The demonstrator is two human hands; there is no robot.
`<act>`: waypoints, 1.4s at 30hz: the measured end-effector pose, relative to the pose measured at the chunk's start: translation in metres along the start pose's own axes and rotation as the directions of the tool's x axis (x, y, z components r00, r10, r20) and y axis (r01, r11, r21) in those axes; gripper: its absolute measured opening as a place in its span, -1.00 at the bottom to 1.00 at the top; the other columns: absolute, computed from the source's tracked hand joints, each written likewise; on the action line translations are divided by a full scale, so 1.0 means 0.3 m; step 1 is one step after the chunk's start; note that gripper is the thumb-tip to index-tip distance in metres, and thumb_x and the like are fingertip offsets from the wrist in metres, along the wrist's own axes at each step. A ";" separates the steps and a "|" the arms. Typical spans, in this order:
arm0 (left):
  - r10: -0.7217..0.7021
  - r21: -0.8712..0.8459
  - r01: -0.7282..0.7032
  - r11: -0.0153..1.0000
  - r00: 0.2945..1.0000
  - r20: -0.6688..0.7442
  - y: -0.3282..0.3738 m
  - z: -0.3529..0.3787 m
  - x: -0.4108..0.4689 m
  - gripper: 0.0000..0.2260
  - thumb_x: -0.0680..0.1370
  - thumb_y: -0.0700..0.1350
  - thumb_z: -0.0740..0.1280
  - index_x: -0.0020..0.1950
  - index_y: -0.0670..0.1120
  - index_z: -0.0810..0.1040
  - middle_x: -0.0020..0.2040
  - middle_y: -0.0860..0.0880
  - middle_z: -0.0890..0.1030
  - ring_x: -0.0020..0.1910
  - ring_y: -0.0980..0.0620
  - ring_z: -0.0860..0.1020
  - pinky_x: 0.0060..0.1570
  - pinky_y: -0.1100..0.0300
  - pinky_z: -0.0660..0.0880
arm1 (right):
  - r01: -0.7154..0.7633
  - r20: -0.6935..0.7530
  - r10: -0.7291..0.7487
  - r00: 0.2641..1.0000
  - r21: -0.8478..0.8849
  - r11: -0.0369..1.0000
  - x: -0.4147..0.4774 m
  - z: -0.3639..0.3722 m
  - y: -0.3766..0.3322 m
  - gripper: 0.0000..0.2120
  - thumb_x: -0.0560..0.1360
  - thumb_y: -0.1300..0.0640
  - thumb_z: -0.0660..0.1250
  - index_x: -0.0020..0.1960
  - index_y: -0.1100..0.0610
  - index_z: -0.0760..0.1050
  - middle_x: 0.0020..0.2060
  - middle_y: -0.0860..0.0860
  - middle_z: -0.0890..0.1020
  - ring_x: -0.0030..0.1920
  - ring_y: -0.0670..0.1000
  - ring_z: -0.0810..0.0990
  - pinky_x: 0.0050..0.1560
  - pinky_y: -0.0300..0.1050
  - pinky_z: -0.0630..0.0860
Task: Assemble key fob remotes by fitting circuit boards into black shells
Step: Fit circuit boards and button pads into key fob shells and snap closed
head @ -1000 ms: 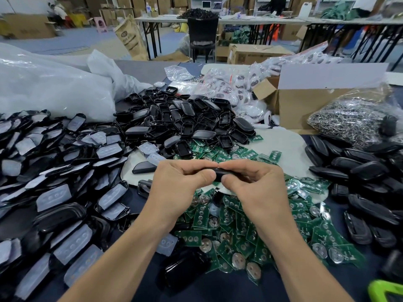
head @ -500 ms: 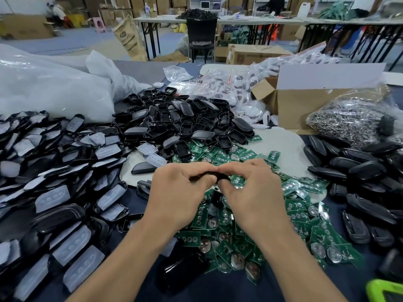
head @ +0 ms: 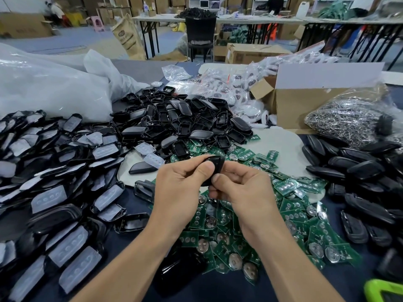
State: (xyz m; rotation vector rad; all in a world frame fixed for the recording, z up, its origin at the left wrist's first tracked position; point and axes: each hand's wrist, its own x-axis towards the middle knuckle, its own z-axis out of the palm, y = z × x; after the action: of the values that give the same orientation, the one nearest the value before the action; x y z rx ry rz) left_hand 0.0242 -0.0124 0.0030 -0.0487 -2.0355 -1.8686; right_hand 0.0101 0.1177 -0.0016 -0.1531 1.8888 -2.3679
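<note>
Left hand point(head: 178, 188) and right hand point(head: 244, 192) pinch 1 black shell point(head: 217, 164), seemingly snapping it together; the next move calls for an even squeeze.

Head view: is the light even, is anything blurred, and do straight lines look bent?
Head view: soft, even light with faint shadows; mild glare on the white plastic bag; the black shell pinched by the left hand and right hand is fairly sharp, the corners smeared; far tables bow from the wide-angle lens.
</note>
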 end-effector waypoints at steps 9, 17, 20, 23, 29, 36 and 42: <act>-0.051 -0.035 0.050 0.998 0.998 -0.033 0.006 -0.004 -0.003 -0.60 0.61 -0.26 0.40 -0.19 0.24 0.77 -0.22 0.09 0.76 -0.23 0.24 0.69 -0.28 0.46 0.54 | -0.004 -0.017 0.003 1.000 -0.055 0.998 -0.014 0.003 0.000 -0.67 0.50 0.43 0.47 -0.16 0.00 0.78 -0.27 0.16 0.75 -0.39 0.03 0.65 -0.26 -0.11 0.67; -0.214 -0.103 0.220 0.970 0.975 0.065 -0.020 -0.019 0.016 -0.83 0.63 -0.10 0.41 -0.01 0.09 0.80 -0.07 0.01 0.78 -0.04 0.07 0.74 -0.02 0.26 0.63 | -0.084 -0.145 0.116 0.983 0.211 0.974 0.002 0.013 0.000 -0.83 0.51 0.43 0.44 -0.06 0.20 0.73 -0.30 0.14 0.73 -0.39 -0.03 0.65 -0.32 -0.24 0.62; -0.175 0.073 0.175 0.982 0.985 -0.006 -0.031 -0.030 0.022 -0.79 0.52 -0.21 0.53 0.03 0.10 0.78 -0.08 0.12 0.78 -0.02 0.14 0.73 0.07 0.19 0.64 | -0.096 -0.132 0.123 0.984 0.199 0.975 0.010 -0.004 -0.003 -0.76 0.53 0.45 0.42 -0.13 0.16 0.75 -0.26 0.15 0.74 -0.33 0.00 0.69 -0.26 -0.23 0.65; -0.100 0.194 0.095 0.976 0.995 0.015 -0.028 -0.035 0.021 -0.67 0.51 -0.19 0.54 -0.02 0.29 0.75 -0.15 0.24 0.75 -0.10 0.27 0.71 -0.07 0.40 0.59 | -0.013 -0.118 0.009 0.993 -0.029 0.999 0.007 -0.021 -0.016 -0.72 0.51 0.43 0.45 -0.10 0.07 0.76 -0.21 0.08 0.77 -0.23 0.01 0.76 -0.15 -0.20 0.66; -0.124 0.264 0.111 0.958 0.992 0.035 -0.031 -0.060 0.037 -0.70 0.58 -0.18 0.47 0.03 0.28 0.75 -0.11 0.21 0.76 -0.10 0.14 0.72 -0.07 0.19 0.67 | -0.028 -0.136 0.023 0.990 -0.038 0.999 0.019 -0.061 -0.038 -0.75 0.49 0.36 0.51 -0.17 0.02 0.78 -0.26 0.10 0.76 -0.29 0.03 0.73 -0.21 -0.20 0.66; -0.214 0.127 0.214 0.968 0.977 -0.015 -0.047 -0.064 0.039 -0.79 0.57 -0.10 0.49 -0.04 0.26 0.76 -0.16 0.05 0.77 -0.12 0.03 0.75 -0.01 0.09 0.69 | -0.192 -0.054 0.194 0.980 0.037 0.981 0.040 -0.152 -0.060 -0.92 0.44 0.33 0.52 -0.08 0.22 0.73 -0.26 0.17 0.73 -0.32 0.02 0.64 -0.31 -0.22 0.61; -0.186 0.305 0.187 0.934 0.982 -0.033 -0.040 -0.066 0.030 -0.90 0.57 -0.01 0.50 -0.04 0.22 0.75 -0.22 0.22 0.74 -0.22 0.16 0.72 -0.07 0.17 0.67 | -0.097 0.074 0.064 0.995 0.651 0.753 0.015 -0.257 -0.137 -0.56 0.32 0.16 0.60 0.19 0.19 0.71 0.12 0.07 0.74 0.07 -0.01 0.72 0.06 -0.22 0.65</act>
State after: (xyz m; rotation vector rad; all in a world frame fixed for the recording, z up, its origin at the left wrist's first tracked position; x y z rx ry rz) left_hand 0.0176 -0.0350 -0.0049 0.2390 -2.3759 -1.6268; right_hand -0.0067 0.2003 0.0214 -0.0579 0.9104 -2.7609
